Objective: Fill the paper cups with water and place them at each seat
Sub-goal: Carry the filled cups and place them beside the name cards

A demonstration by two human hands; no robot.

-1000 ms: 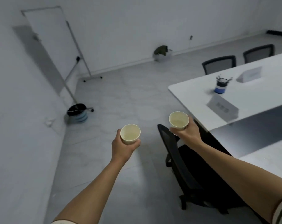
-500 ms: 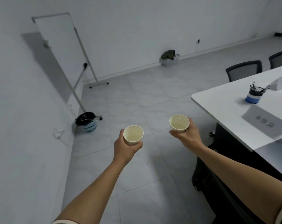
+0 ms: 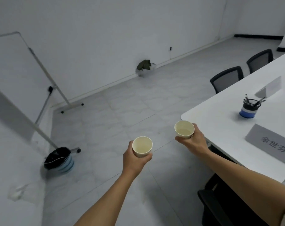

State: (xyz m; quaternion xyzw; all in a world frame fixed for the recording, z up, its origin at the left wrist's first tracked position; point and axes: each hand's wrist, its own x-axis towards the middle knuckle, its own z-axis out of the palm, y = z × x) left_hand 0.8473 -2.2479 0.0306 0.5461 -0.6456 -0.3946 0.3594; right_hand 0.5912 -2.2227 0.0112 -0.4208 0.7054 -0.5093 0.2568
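Two filled cups carried level: left hand [image 3: 135, 158] wrapped round one cup [image 3: 142, 146], right hand [image 3: 193, 141] round another [image 3: 184, 129], beside the worktop [image 3: 220, 128]. Thin paper walls, likely crushed by squeezing; best gripped lightly mid-wall.

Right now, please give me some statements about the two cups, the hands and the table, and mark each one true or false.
1. Each hand holds one paper cup. True: the left hand holds the left cup, the right hand holds the right cup.
2. A cup already stands on the table. False: both are in a hand's grip.
3. A pen holder stands on the table. True.
4. The name card is blank. False: it bears characters.
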